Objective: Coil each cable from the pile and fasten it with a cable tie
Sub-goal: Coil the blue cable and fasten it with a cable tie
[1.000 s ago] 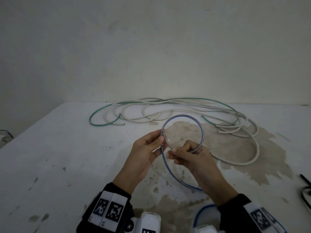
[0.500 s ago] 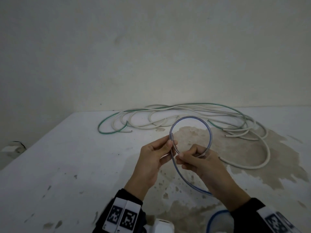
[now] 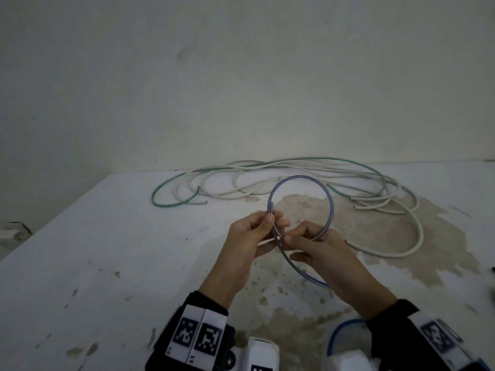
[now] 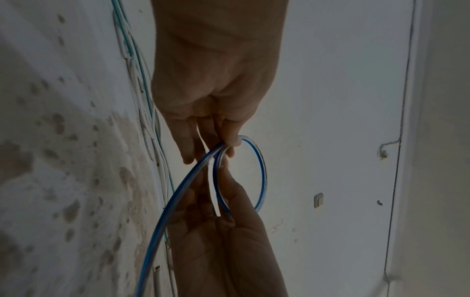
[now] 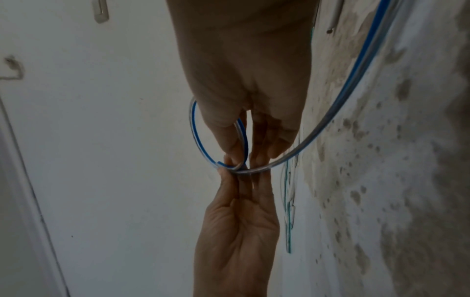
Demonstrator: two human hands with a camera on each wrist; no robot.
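Observation:
A clear cable with a blue stripe (image 3: 330, 204) forms one round loop held above the table. My left hand (image 3: 257, 231) pinches the loop where its free end crosses, thumb on top. My right hand (image 3: 310, 242) pinches the same crossing from the right, fingers curled round the cable. The cable's tail (image 3: 297, 266) runs down under my right wrist toward me. In the left wrist view the blue cable loop (image 4: 262, 172) stands between both hands; in the right wrist view the blue cable loop (image 5: 195, 138) does too. No cable tie is in view.
A pile of white cables (image 3: 294, 178) and a green cable (image 3: 171, 203) lies at the back of the stained white table (image 3: 93, 263), near the wall. A white cable (image 3: 396, 253) curves out to the right of my hands.
My two hands have closed together at the crossing of the loop, and the loop keeps its size. The head view has shifted a little, so the pile sits further right.

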